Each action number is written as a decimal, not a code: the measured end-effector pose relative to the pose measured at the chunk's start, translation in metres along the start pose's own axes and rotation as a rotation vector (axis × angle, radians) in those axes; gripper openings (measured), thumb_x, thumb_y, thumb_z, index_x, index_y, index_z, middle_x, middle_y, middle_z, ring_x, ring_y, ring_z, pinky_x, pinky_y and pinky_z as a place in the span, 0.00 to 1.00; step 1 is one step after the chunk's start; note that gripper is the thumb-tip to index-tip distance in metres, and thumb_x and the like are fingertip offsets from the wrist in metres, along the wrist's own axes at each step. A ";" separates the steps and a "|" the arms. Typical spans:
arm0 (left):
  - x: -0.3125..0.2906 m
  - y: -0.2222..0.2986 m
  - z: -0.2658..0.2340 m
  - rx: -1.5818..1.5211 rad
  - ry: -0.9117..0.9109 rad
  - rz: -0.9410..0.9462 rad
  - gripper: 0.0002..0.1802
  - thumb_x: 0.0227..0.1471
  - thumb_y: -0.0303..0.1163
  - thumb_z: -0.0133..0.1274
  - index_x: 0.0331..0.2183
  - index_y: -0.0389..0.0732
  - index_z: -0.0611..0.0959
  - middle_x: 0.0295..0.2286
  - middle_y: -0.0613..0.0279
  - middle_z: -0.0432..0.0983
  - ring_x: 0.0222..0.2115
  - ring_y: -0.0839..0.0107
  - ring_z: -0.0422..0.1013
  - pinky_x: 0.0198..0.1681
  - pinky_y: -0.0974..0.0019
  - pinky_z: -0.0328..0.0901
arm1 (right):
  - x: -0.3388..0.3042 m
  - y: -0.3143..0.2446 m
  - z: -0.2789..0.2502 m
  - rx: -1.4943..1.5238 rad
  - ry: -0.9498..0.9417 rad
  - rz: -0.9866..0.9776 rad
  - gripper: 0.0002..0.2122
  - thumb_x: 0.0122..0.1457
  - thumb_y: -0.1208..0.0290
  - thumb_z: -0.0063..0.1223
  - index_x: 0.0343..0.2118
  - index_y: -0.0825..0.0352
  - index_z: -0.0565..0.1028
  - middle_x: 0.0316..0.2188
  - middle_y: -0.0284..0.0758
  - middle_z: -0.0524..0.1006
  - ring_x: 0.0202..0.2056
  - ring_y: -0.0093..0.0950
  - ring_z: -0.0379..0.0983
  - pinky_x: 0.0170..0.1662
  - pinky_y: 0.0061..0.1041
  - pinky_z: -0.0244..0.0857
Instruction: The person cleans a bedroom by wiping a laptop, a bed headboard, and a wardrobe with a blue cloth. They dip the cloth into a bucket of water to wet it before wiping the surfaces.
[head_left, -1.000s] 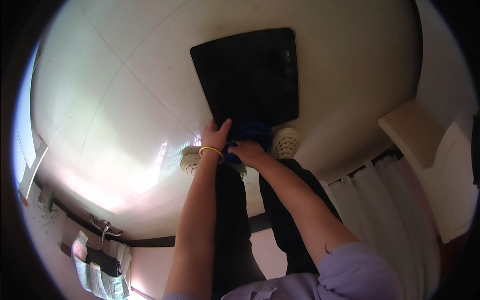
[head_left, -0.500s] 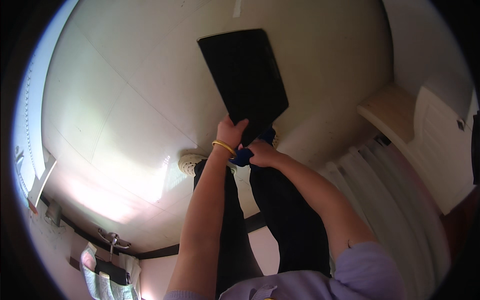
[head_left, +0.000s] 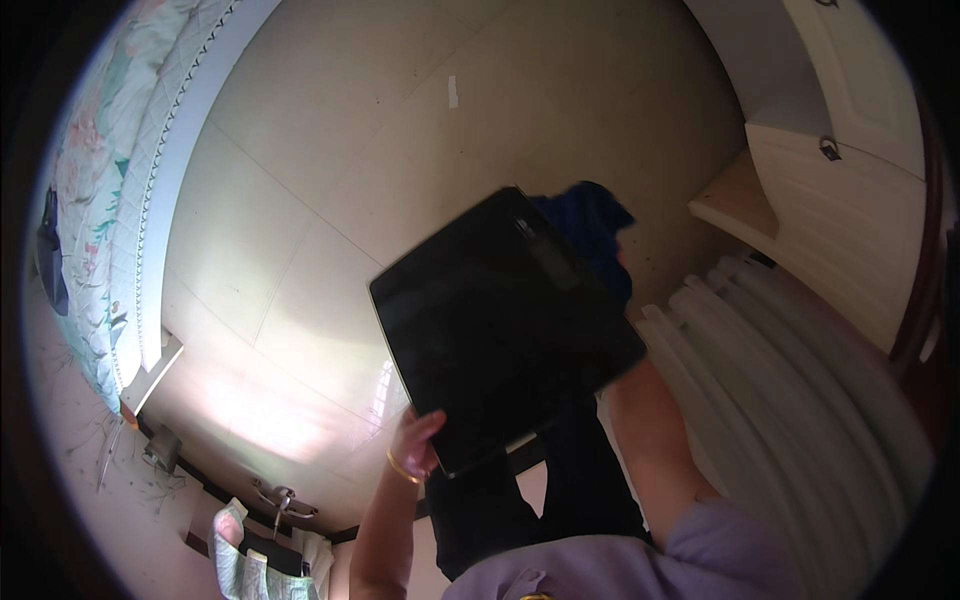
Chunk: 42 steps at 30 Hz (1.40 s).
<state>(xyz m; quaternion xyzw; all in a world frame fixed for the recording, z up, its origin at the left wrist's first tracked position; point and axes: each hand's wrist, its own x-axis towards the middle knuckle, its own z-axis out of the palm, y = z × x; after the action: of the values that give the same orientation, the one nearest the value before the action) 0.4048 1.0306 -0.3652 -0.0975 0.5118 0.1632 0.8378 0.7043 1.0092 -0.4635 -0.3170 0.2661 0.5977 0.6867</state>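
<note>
A flat, glossy black rectangular panel [head_left: 500, 340], like a closed laptop, is tilted in front of my legs. My left hand [head_left: 418, 438], with a gold bangle at the wrist, is closed on its lower left edge, thumb on the dark face. Past the panel's upper right edge, a crumpled blue cloth [head_left: 590, 225] sticks out. My right forearm [head_left: 645, 430] runs up behind the panel toward that cloth. Most of my right hand [head_left: 624, 250] is hidden by the panel and cloth; only a small reddish patch shows beside the blue.
White cabinet doors [head_left: 840, 220] and a wooden shelf [head_left: 735, 200] stand at right, above a pale curtain [head_left: 780, 370]. A bed with flowered bedding [head_left: 100, 200] lines the left. A small white strip [head_left: 453, 92] lies on the tiled floor [head_left: 300, 170].
The black panel has come nearer to me and turned its broad face up. My left hand moved down and toward me. The blue cloth went from under the panel to its far right side.
</note>
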 end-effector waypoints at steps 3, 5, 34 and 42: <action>-0.042 -0.027 0.010 -0.044 -0.050 0.030 0.25 0.43 0.26 0.51 0.46 0.34 0.68 0.39 0.52 0.71 0.37 0.58 0.71 0.41 0.60 0.68 | -0.004 0.025 0.027 -0.062 -0.029 0.045 0.23 0.56 0.53 0.38 0.48 0.67 0.65 0.46 0.41 0.68 0.47 0.36 0.65 0.52 0.36 0.58; -0.060 -0.039 0.016 -0.129 -0.118 0.079 0.25 0.43 0.26 0.51 0.47 0.34 0.67 0.40 0.51 0.70 0.39 0.56 0.70 0.43 0.58 0.67 | -0.013 0.047 0.033 -0.120 -0.030 0.112 0.24 0.56 0.53 0.37 0.47 0.67 0.65 0.46 0.41 0.68 0.47 0.36 0.65 0.52 0.36 0.58; -0.117 -0.012 0.091 0.365 -0.060 0.392 0.30 0.45 0.30 0.48 0.51 0.34 0.61 0.45 0.51 0.65 0.44 0.58 0.64 0.48 0.57 0.60 | -0.135 0.171 0.049 -0.113 -0.207 0.407 0.25 0.55 0.49 0.36 0.45 0.66 0.68 0.44 0.40 0.70 0.45 0.34 0.68 0.51 0.38 0.59; -0.143 0.008 0.064 0.408 -0.109 0.230 0.28 0.49 0.30 0.45 0.51 0.35 0.60 0.47 0.50 0.63 0.46 0.56 0.64 0.48 0.57 0.61 | -0.219 0.122 0.062 0.414 -0.353 0.546 0.24 0.55 0.49 0.36 0.45 0.65 0.68 0.43 0.38 0.71 0.44 0.33 0.68 0.50 0.39 0.59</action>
<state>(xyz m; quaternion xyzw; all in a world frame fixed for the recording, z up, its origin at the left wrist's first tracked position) 0.3936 1.0345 -0.2088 0.1420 0.4960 0.1558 0.8423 0.5513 0.9235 -0.2739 0.0187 0.3336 0.7376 0.5868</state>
